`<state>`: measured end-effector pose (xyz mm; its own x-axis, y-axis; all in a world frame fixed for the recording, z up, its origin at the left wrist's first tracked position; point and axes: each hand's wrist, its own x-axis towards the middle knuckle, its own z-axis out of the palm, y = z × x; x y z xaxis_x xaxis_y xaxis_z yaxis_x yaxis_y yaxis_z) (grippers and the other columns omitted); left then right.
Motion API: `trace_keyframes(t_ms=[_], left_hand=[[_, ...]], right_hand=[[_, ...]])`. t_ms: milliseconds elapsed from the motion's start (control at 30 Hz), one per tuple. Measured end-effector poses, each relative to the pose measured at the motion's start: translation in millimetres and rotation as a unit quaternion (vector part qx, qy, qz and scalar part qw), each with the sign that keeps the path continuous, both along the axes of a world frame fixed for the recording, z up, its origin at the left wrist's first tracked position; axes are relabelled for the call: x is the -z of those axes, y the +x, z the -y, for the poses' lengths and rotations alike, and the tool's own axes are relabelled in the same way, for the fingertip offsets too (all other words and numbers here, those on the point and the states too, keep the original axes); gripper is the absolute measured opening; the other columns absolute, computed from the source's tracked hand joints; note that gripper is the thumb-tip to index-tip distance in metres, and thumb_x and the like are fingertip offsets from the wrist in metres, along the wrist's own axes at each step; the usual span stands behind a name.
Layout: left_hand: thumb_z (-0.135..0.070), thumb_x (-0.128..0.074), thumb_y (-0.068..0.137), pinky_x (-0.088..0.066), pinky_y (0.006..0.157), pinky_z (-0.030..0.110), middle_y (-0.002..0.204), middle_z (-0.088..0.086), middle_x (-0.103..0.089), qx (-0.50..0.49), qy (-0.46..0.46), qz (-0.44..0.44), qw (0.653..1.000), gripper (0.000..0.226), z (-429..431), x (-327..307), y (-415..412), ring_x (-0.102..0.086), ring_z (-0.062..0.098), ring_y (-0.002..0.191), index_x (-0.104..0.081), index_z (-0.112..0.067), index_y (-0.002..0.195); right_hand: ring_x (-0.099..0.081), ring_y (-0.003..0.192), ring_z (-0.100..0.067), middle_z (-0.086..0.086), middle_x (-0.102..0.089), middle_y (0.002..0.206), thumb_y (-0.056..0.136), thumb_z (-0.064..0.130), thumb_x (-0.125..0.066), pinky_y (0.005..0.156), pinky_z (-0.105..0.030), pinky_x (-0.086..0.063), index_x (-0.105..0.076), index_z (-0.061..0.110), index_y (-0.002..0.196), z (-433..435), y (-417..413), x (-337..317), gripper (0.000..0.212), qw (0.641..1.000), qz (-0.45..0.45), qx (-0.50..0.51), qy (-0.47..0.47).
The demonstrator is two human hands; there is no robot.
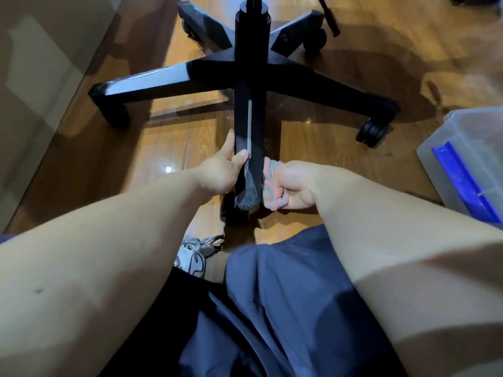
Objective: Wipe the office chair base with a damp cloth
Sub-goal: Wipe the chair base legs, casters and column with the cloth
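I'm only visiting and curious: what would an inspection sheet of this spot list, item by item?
Surface: glossy wooden floor, showing reflections.
Job's things: black five-legged chair base on castors; pink-and-grey cloth against the right side of its nearest leg.
Clutter: translucent plastic box with a blue part, at the right; a shoe close to the person.
Grippers: left hand grips the nearest leg; right hand holds the cloth.
Cables: nothing seen.
Surroundings: beige panel along the left.
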<state>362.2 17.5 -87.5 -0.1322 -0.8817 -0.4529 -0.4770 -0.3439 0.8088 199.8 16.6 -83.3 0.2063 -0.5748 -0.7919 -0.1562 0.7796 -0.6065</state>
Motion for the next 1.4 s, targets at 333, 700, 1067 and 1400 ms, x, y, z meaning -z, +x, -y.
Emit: trace_keyframes(t_ms=[333,700,1067,1400], left_hand=[[-0.040,-0.038,0.102,-0.037,0.066,0.014,0.141,0.004,-0.047,0.053,-0.041,0.051,0.996,0.070,5.3,-0.2,-8.4,-0.042,-0.003,0.074,0.008,-0.032,0.153],[-0.060,-0.059,0.084,-0.056,0.063,0.026,0.081,-0.003,-0.074,-0.129,0.019,-0.236,0.963,0.045,18.0,-55.0,12.1,-0.071,0.014,0.076,-0.066,-0.023,0.110],[-0.006,-0.032,0.097,-0.048,0.049,0.025,0.061,0.008,-0.058,-0.382,0.022,-0.358,0.852,0.029,98.5,-7.7,12.2,-0.056,0.020,0.055,-0.058,-0.008,0.086],[-0.027,-0.049,0.098,-0.058,0.065,0.028,0.080,0.008,-0.065,-0.257,0.131,-0.357,0.889,0.025,149.4,16.8,-11.6,-0.065,0.019,0.071,-0.065,-0.007,0.093]], right_hand=[[-0.044,0.050,-0.020,-0.006,-0.051,0.056,0.095,0.009,-0.036,0.047,-0.020,-0.033,-0.055,0.011,0.080,11.9,-24.8,-19.2,0.024,0.945,-0.275,-0.161,-0.070],[-0.068,0.090,-0.029,-0.023,-0.065,0.114,0.075,-0.015,-0.053,0.070,-0.035,-0.057,-0.059,0.000,0.110,23.9,11.1,-53.9,0.038,0.965,-0.060,-0.028,-0.253],[-0.053,0.099,-0.001,0.012,-0.057,0.112,0.087,0.020,-0.057,0.079,-0.011,-0.037,-0.058,0.022,0.130,88.7,21.1,-4.9,0.042,0.906,-0.140,0.120,-0.381],[-0.059,0.112,-0.012,0.007,-0.065,0.120,0.087,0.031,-0.047,0.095,-0.036,-0.050,-0.057,0.035,0.117,100.4,37.8,26.4,0.032,0.886,-0.119,0.199,-0.401]])
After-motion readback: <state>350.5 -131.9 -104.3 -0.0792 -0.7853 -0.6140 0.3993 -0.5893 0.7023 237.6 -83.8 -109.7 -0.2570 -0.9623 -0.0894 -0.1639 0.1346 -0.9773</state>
